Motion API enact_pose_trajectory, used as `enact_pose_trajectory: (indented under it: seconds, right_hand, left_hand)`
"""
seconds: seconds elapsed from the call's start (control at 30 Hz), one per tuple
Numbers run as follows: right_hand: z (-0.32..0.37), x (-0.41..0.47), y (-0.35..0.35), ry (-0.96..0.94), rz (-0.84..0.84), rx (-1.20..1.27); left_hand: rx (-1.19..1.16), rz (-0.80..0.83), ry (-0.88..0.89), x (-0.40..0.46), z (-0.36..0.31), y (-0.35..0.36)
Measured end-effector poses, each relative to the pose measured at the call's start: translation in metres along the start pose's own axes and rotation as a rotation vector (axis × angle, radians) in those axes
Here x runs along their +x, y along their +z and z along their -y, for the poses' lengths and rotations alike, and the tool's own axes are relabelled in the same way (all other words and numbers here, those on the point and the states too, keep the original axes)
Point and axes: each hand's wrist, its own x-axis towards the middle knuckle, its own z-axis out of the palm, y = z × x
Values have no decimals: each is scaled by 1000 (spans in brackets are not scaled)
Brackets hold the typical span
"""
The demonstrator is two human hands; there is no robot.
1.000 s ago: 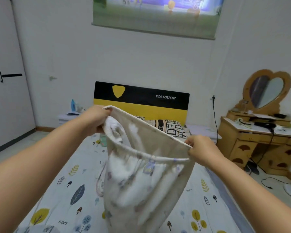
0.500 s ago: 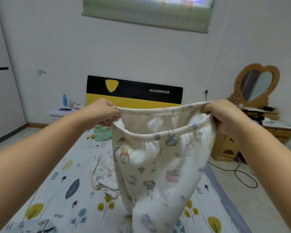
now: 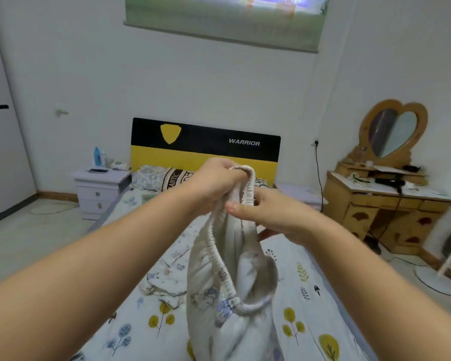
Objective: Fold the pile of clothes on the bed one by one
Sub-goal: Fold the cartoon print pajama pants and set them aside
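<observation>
1. Standing by the bed, I watched the person hold up a pair of cream cotton pants with little cartoon prints and a gathered elastic waistband (image 3: 229,280), hanging in the air above the white bedsheet printed with yellow trees and leaves (image 3: 297,303).

2. The left hand (image 3: 214,186) had its grip clenched round the top of the waistband, up near the black and yellow headboard in my line of sight. The right hand (image 3: 268,214) was just beside it, thumb pinching the same waistband, so both grips were grasping the pants.

3. My read: this was the halving step, the two waistband ends brought together so the legs lay one on the other. Not laid down yet.

4. Next, I'd guess, the pants needed a shake to get the legs hanging straight, then lowering flat onto the sheet for the cross fold. The fabric looked soft and floppy, so a leg could easily twist.

5. Another crumpled printed cream garment (image 3: 164,282) lay on the sheet just behind, unfolded by the look of it.

6. Hard to tell: the leg ends ran off the bottom of the view, the right fingers were tucked behind the cloth, and I couldn't make out any folded stack.
</observation>
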Motion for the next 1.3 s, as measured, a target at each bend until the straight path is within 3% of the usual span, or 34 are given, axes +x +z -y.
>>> enact_pose_trajectory:
  seconds: [0.07, 0.17, 0.27, 0.4, 0.47, 0.67, 0.83, 1.0, 1.13, 1.2, 1.3]
  right_hand:
    - [-4, 9, 11, -75, -156, 22]
    - [-16, 21, 14, -34, -302, -23]
    - [-27, 27, 4, 5, -358, -137]
    - [-28, 31, -8, 0, -446, -239]
    - [-27, 30, -16, 24, -497, -252]
    - [-49, 18, -61, 145, -655, -144]
    - [-85, 11, -72, 319, -601, -452]
    - [-96, 12, -75, 314, -570, -255]
    - [-92, 2, -67, 243, -607, 80]
    - [-93, -2, -59, 262, -648, 164]
    - [-89, 7, -43, 289, -635, 196]
  left_hand:
    - [-7, 26, -6, 1, 1, 5]
    - [70, 64, 26, 3, 11, -6]
    - [331, 47, 110, 5, 34, -25]
    - [911, -61, 175, -2, 70, -31]
    - [982, -68, 136, -4, 90, -33]
    - [842, 6, -208, -5, 122, -71]
    - [533, -77, -299, 2, 82, -92]
    - [110, -122, -333, 18, 21, -102]
    - [-248, -95, -285, 29, -2, -108]
    - [-180, -33, -208, 26, 3, -102]
    - [149, 88, -188, 10, 29, -66]
